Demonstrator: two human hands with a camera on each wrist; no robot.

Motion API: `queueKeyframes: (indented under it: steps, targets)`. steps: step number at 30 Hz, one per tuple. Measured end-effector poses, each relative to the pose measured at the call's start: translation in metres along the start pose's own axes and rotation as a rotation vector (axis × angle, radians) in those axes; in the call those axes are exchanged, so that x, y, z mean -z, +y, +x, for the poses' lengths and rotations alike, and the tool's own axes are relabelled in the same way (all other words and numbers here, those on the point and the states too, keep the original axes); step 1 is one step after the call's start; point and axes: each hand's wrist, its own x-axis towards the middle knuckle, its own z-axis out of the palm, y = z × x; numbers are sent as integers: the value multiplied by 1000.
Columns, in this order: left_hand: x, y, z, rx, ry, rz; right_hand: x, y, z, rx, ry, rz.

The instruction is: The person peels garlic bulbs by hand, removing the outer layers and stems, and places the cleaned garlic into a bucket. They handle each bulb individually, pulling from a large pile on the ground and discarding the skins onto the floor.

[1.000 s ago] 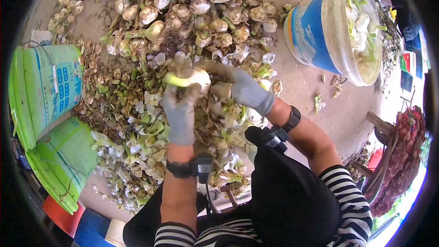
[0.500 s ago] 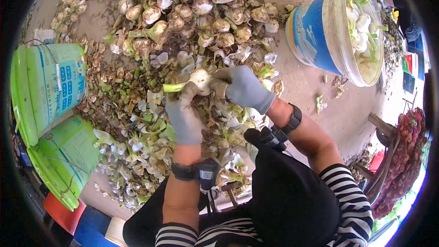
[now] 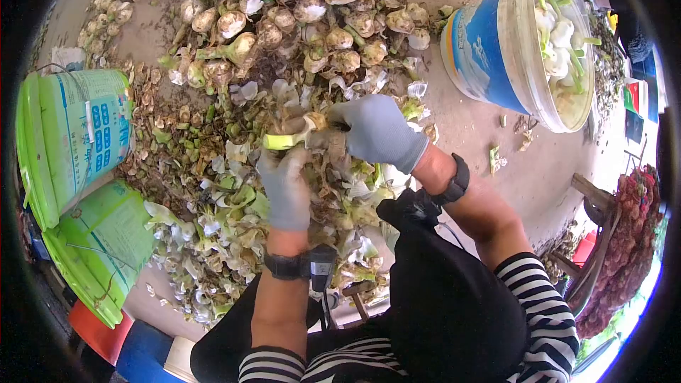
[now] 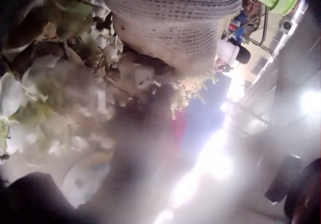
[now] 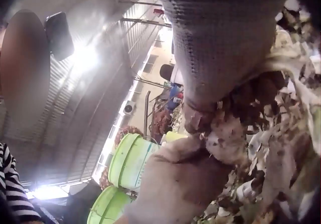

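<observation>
And the garlic bulb (image 3: 313,121) turns: half a second ago we see its round white side, now fingers hide most of it and the stem (image 3: 284,141) sits further right. Largest first, we have the heap of unpeeled bulbs (image 3: 312,10) at the far side, and loose peelings (image 3: 213,234) spread nearer. On the far right stands the blue-and-white bucket (image 3: 482,50) of clean bulbs; green buckets (image 3: 74,135) line the left. Over the peelings, our left hand (image 3: 286,188) holds the bulb from the near left, while our right hand (image 3: 379,131) pinches at its right side; we can't tell whether skin is caught there. To do this peeling well, we'd say, keep the left grip steady, strip toward the stem, and spare the flesh.
</observation>
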Motion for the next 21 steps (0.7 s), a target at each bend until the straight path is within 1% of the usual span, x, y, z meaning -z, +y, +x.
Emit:
queueKeyframes:
  steps: [1, 3, 4, 5, 6, 7, 8, 10, 11, 12, 13, 14, 15, 16, 18, 19, 21]
  targets:
    - [1, 2, -1, 6, -2, 46, -2, 4, 0, 0, 0, 1]
    - [5, 1, -1, 12, -4, 91, -5, 16, 0, 54, -67, 255]
    - [9, -5, 0, -17, 20, -35, -6, 24, -2, 51, -67, 254]
    - [14, -12, 0, -46, 45, -162, -6, 34, -4, 0, -67, 264]
    - [22, -17, 1, -48, 46, -164, -3, 39, -4, -46, -69, 273]
    - [30, -21, 0, -140, 19, 112, -1, 43, -6, -118, -82, 310]
    - [37, -25, -1, -231, -8, 386, -2, 42, -9, -118, -84, 311]
    - [29, -22, 0, -230, -15, 331, -5, 39, -14, -232, -120, 433]
    - [28, -24, 1, -218, 7, 283, -13, 41, -16, -78, -56, 377]
    - [26, -26, 1, -200, 28, 236, -8, 30, -15, -81, -55, 376]
    - [21, -24, 0, -193, 23, 235, 2, 10, -13, -68, -93, 259]
    - [13, -17, 0, -102, 81, 86, 5, -3, -10, -53, -133, 142]
    - [9, -13, 0, -16, 142, -63, -4, -5, -7, -31, -126, -65]
    - [12, -15, 0, -19, 143, -64, -4, -4, -7, -28, -125, -67]
    - [26, -20, 0, -99, -72, 124, 1, -5, -5, -16, -148, 241]
    - [30, -21, 1, -100, -70, 125, 1, -2, -4, -14, -148, 242]
    - [34, -24, 0, -32, -1, -141, 2, 8, -5, -17, -171, 455]
